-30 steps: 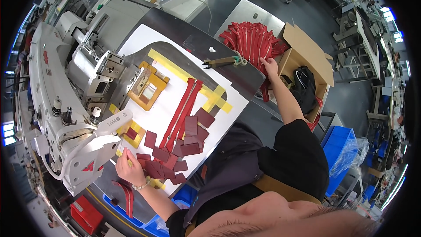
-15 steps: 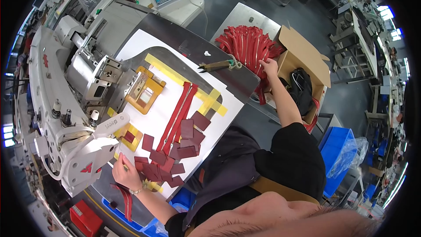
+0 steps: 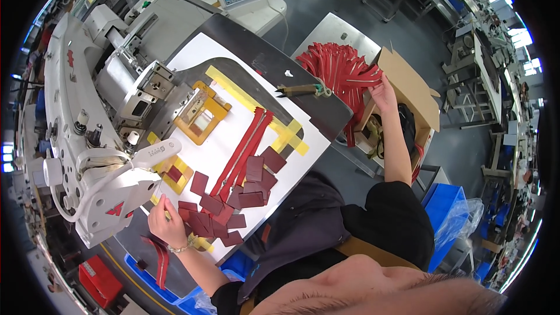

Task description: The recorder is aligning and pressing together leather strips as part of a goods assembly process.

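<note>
Head view: the red zips (image 3: 333, 61) fan out just left of the box (image 3: 413, 84); the right hand (image 3: 383, 95), much the nearer, is at the box's left edge, its fingers seeming to pinch one zip (image 3: 360, 80) whose long axis runs leftward from them. Well left of the box, the left hand (image 3: 167, 221) bunches its fingers by the machine (image 3: 73, 87); whether they grip anything cannot be told. Since the earlier frame, the right hand has shifted toward the box, and several zips now slant after it.

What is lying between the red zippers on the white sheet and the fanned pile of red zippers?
In the head view, a dark pointed hand tool lies between the red zippers and the fanned pile, mostly on the dark tabletop.
</note>
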### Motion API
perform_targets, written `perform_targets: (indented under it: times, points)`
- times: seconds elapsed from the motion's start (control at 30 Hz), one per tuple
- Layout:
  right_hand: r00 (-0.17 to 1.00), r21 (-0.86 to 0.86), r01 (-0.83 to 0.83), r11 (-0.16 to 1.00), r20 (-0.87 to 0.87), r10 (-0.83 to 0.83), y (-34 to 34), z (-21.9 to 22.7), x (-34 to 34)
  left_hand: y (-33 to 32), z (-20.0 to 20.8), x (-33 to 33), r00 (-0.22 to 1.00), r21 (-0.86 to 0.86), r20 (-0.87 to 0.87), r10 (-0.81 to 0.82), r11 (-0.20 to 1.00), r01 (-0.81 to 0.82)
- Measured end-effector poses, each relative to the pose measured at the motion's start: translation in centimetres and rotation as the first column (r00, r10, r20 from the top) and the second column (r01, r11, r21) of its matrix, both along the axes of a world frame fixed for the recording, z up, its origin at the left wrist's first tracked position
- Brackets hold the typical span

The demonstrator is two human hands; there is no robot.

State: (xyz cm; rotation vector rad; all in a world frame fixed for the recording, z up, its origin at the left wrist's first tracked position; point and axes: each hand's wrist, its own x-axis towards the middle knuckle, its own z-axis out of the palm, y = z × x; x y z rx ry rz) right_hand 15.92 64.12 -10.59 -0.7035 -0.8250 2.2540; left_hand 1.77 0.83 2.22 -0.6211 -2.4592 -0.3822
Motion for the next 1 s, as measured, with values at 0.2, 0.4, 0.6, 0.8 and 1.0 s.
perform_targets:
  times: [0.2, 0.4, 0.6, 0.8, 1.0]
  points:
    - [0.885, 0.034, -0.179, 0.983, -0.431, 0.176, -6.8, 9.0, -2.1, 2.4, 3.3, 1.9, 0.98, 0.188, 0.1, -0.175, 0.97, 0.154]
    - [0.757, 0.112, -0.499, 0.859, -0.426, 0.495, -21.7, 15.2, -5.1, 6.5, 7.6, 2.8, 0.823, 0.415, 0.315, -0.472, 0.849, 0.328]
    - [0.762, 0.107, -0.608, 0.787, -0.2, 0.616, -32.9, 16.2, -8.2, 9.4, 7.7, -0.3, 0.416, 0.645, 0.533, -0.736, 0.672, 0.364]
    - [0.713, 0.026, -0.674, 0.738, -0.238, 0.66, -35.5, 13.3, -8.8, 7.7, 7.2, -0.4, 0.126, 0.689, 0.718, -0.684, 0.724, 0.004]
    - [0.682, -0.119, -0.728, 0.675, -0.022, 0.731, -34.0, 13.0, -9.1, 3.5, 3.3, -0.9, 0.26, 0.606, 0.741, -0.619, 0.784, 0.138]
